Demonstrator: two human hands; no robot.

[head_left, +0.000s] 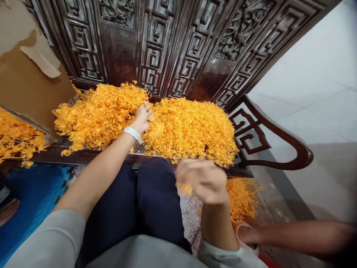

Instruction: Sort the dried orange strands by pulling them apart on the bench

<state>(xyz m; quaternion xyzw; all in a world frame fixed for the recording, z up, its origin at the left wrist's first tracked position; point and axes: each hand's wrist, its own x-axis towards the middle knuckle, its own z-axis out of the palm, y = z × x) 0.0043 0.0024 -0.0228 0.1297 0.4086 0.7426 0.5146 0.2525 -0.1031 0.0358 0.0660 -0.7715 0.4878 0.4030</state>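
Observation:
Two heaps of small orange-yellow plastic pieces lie on a dark wooden bench. In the left heap (97,111) the pieces are long and branching, like artificial flower stems; the right heap (192,126) is denser and finer. My left hand (143,118), with a white band at the wrist, is over the gap between them. Its fingers are bent together at the left heap's edge, and what they grip is hidden. A blurred yellow bit (156,130) shows beside it. Over my lap, my right hand (205,180) is smeared by motion but closed, with a small orange piece (186,189) at its fingers.
Behind the heaps rises a carved wooden backrest (119,48); a curved armrest (295,156) is at right. A cardboard box (30,82) stands at left, near more orange pieces (19,137). Another orange pile (242,199) lies below the bench. Another person's limb (292,236) enters from the right.

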